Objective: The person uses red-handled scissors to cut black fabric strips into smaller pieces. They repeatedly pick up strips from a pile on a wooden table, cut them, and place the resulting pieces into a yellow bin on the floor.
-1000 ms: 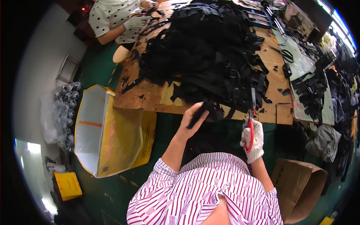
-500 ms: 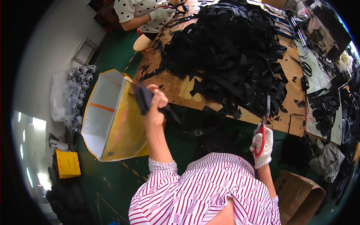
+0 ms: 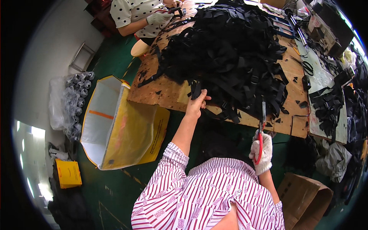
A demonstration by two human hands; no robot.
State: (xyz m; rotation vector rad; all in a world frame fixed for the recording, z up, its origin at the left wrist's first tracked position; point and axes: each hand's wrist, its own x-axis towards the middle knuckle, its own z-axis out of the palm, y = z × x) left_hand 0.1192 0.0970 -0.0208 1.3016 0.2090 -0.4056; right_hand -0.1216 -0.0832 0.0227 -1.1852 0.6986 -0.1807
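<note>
My bare left hand (image 3: pixel 196 106) is at the near edge of the wooden table, fingers closed on a dark piece of black strap (image 3: pixel 195 90). Just beyond and to the right, a big tangled heap of black straps (image 3: pixel 230 46) covers much of the tabletop. My right hand (image 3: pixel 262 151), in a white knit glove, grips red-handled scissors (image 3: pixel 259 147) in front of the table edge. Their blades (image 3: pixel 263 111) point away from me and look closed, beside the near right side of the heap.
A yellow open-topped bag (image 3: pixel 132 130) with a white lining stands left of the table (image 3: pixel 168 99). Across the far left corner, a person in a dotted top (image 3: pixel 132 15) works with gloved hands. Black-handled scissors (image 3: pixel 308 68) lie at right; a cardboard box (image 3: pixel 303 199) is on the floor.
My left hand has moved right, from beside the yellow bag to the heap's near edge. The dark piece it held there is no longer seen. My right hand keeps the scissors, nearly still.
</note>
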